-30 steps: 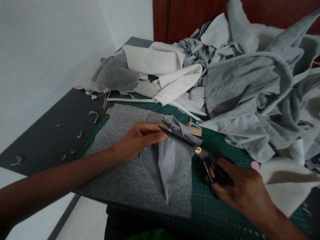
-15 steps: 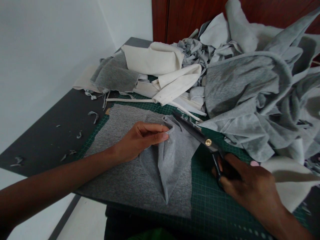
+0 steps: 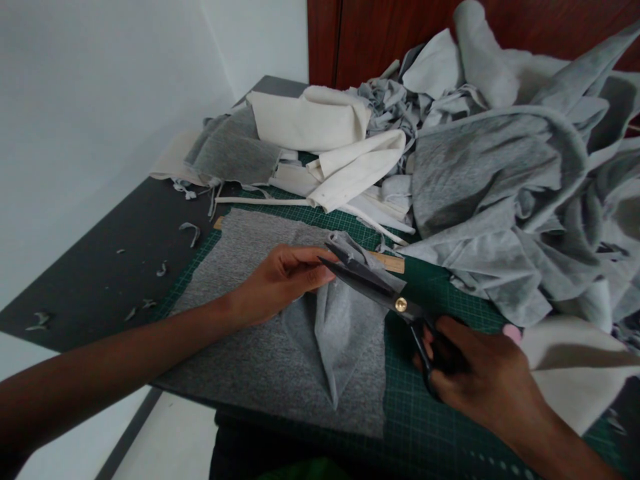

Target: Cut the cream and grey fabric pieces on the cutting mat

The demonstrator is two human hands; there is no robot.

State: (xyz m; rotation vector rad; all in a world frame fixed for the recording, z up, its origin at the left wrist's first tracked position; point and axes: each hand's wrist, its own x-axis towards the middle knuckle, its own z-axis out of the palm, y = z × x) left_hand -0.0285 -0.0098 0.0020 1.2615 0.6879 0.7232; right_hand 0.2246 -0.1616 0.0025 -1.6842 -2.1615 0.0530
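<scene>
The folded cloth (image 3: 344, 333) is gray and sits on the flat gray sheet (image 3: 250, 373), toward its right side. Its upper edge is raised and gathered; its lower end narrows to a point facing me. My left hand (image 3: 283, 277) holds the gathered edge in a narrow pinch between thumb and index finger. The left forearm enters from the lower left, slants up across the sheet, and the fingers point right. My right hand (image 3: 487, 370) grips the scissors (image 3: 401, 305) by their black handles, fingers curled, with the forearm entering from the lower right. The blades are slightly parted and point up and left, with their tips beside my left fingertips. I cannot tell whether cloth lies between the blades.

The sheet partly covers the green cutting mat (image 3: 425, 417) and a wooden ruler (image 3: 393, 263). A cloth pile (image 3: 480, 173) stands at the right and rear. Small scraps (image 3: 191, 233) lie on the dark table (image 3: 120, 223) at the left.
</scene>
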